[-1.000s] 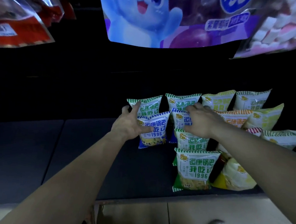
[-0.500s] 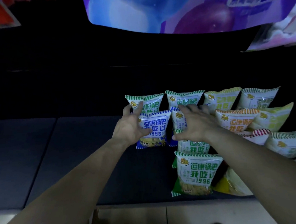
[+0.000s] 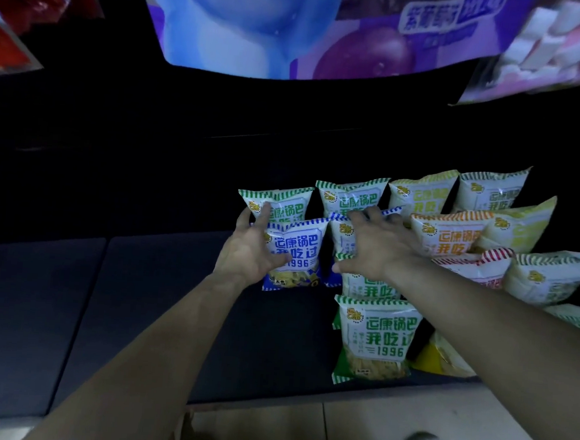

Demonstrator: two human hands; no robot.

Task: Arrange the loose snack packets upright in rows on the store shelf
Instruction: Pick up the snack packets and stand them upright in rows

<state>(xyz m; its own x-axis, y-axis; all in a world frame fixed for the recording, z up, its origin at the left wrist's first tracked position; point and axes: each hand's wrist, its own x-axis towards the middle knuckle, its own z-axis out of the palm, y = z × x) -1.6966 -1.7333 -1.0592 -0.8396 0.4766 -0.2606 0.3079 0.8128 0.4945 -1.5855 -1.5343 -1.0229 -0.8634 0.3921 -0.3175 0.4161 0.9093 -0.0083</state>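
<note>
Roughly halfway, I reckoned. My left hand [image 3: 250, 251] cupped the blue packet [image 3: 296, 251] standing at the row's left end; my right hand [image 3: 379, 246] lay spread, gripping nothing, over the middle packets. A yellow packet [image 3: 443, 359] at the shelf [image 3: 138, 312] front still lay flat.

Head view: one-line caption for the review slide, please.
Left hand steadies an upright blue-striped packet while the open right hand presses on neighbouring packets on the dark shelf.
</note>
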